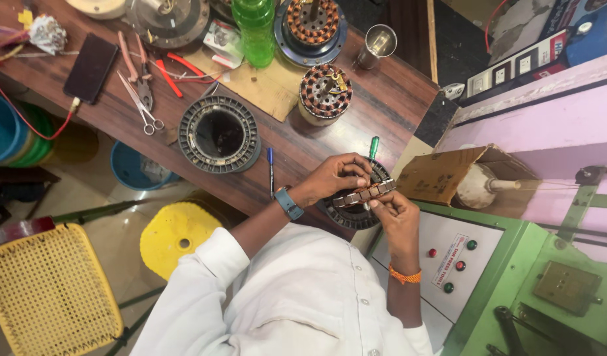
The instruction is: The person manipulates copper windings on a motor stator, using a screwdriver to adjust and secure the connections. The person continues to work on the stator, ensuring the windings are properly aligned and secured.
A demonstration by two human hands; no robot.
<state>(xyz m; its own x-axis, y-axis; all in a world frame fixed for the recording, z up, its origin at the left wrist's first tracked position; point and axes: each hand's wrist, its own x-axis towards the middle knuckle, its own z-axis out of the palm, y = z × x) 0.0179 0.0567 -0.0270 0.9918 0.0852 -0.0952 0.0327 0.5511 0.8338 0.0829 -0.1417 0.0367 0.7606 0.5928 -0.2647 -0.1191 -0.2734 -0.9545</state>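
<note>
Both hands closed on one black laminated stator core at the near edge of the wooden surface point(395, 99), over the gap beside the green winding machine point(514, 264): left hand point(333, 178) clamped on the top of the ring, right hand point(392, 211) pinching the near rim of the stator core point(356, 214) around a row of small copper-coloured coil segments point(366, 193)

Best done, by the look of it, with the ring braced firmly by the left and the segments seated one slot at a time, square to the teeth, without kinking wire

Hard to make out: fingertips bunched over the slots, so exact contact unclear; green-handled tool point(374, 146) half hidden behind the left hand, tip unseen; lower half of the ring masked by the right wrist; cardboard box point(442, 175) contents only partly visible
</note>
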